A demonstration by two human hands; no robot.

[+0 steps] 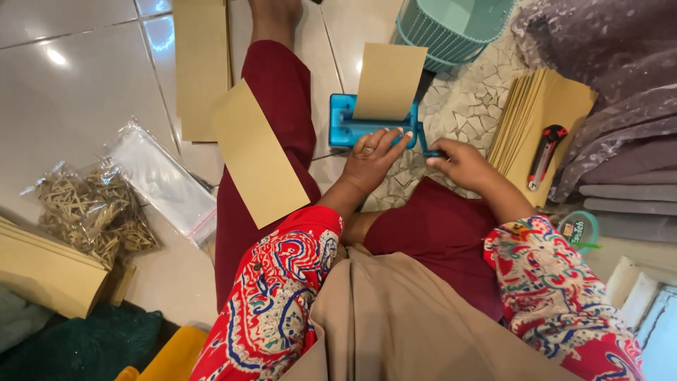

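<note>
Blue plastic, a small hand-crank machine (372, 127), stands on the floor (70, 106) before the seated person, with a brown paper sheet (389, 81) standing up from its slot. The left hand (370, 161) lies flat on its body, fingers stretched and holding nothing, seemingly to keep it steady. The right hand (462, 164) has its fingers closed around the crank handle (431, 151). A pile of brown sheets (539, 120) with a red cutter (546, 155) waits beside the right hand, within easy reach.

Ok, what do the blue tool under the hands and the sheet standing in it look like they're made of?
The blue tool looks like moulded plastic: even bright colour, smooth, slightly glossy, rounded edges. The sheet looks like matte brown kraft paper or thin card, flat and stiff enough to stand upright. The left hand rests on the tool; the right hand grips its side handle.
</note>
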